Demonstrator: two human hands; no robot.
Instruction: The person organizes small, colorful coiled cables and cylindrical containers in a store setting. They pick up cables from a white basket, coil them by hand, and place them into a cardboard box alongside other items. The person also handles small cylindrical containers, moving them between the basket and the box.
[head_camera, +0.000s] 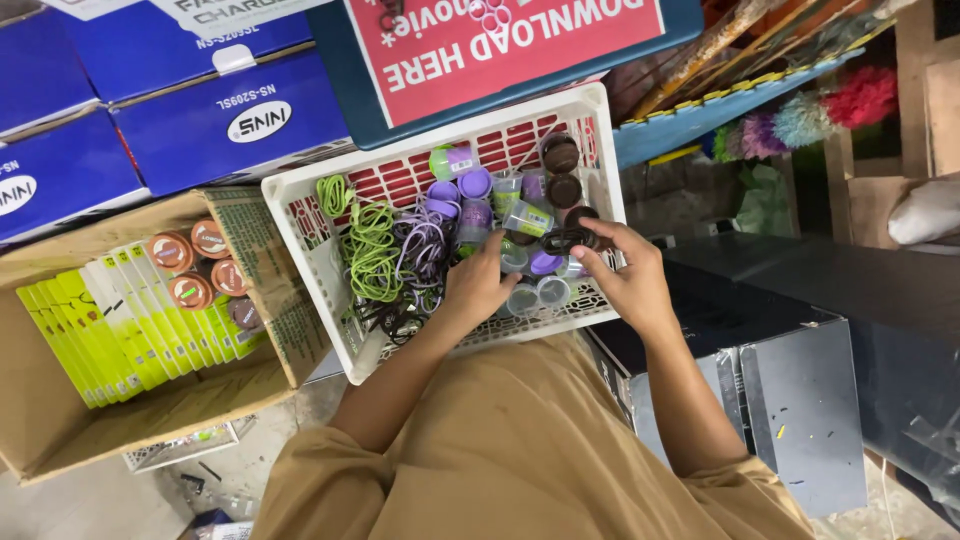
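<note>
Cluttered shop floor, white basket (300, 215) of small capped tubs and hair ties; left hand (478, 285) fingers curled among tubs, right hand (625, 280) fingers pinching dark hair ties (568, 240).

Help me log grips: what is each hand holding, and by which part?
The right hand pinches a dark band at its end. The left hand rests among small jars; its hold cannot be told.

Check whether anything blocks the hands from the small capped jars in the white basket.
Nothing visible does. Both hands are already inside the white basket: the left hand rests on the jars beside the cables, and the right hand pinches a dark band just above them.
</note>
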